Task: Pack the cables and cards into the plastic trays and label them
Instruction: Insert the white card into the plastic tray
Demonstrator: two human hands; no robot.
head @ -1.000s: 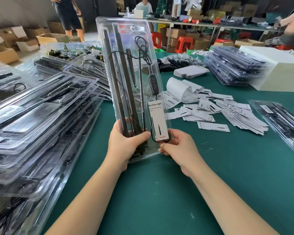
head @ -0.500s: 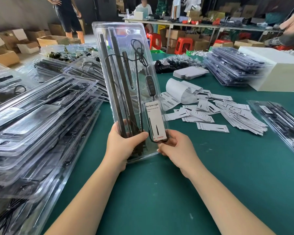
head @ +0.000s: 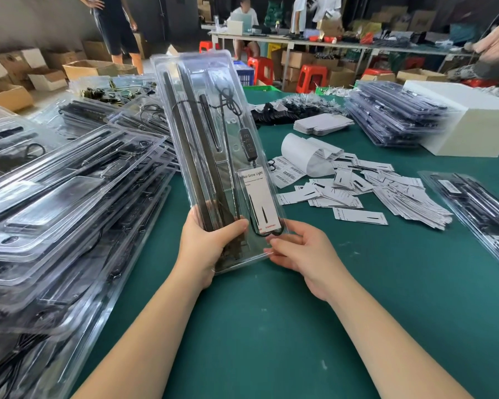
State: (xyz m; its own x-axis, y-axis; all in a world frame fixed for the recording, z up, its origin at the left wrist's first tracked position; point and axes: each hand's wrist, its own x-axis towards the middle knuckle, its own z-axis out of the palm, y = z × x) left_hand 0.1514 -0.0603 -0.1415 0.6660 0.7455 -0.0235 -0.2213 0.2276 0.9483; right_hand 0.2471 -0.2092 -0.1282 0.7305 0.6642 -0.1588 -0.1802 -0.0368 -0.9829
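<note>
— What's different from a second ago?

— Very little, from where I watch. The plastic tray (head: 213, 156) is held up on end over the green tabletop (head: 271, 326) as before; it has only leaned a touch further left. My left hand (head: 206, 249) keeps its grip on the lower left corner, thumb curled over the front across the dark bars. My right hand (head: 297, 251) has eased slightly: its fingers (head: 277, 244) now pinch just the lower right edge, below the card

— So the contents are in?

— They look so. The cable (head: 228, 99) with its inline controller sits in the right channel, and the card (head: 258, 201) reading "Grow Light" lies in the pocket under it. I judge this tray is packed and closed, and I'm checking it before it joins a stack

— And the label?

— I can't see a barcode sticker on it. The barcode labels (head: 288, 171) lie on the tabletop just right of the tray, beside the loose cards (head: 386, 194). I think labelling is what remains; the filled trays (head: 69, 197) sit on my left
</note>
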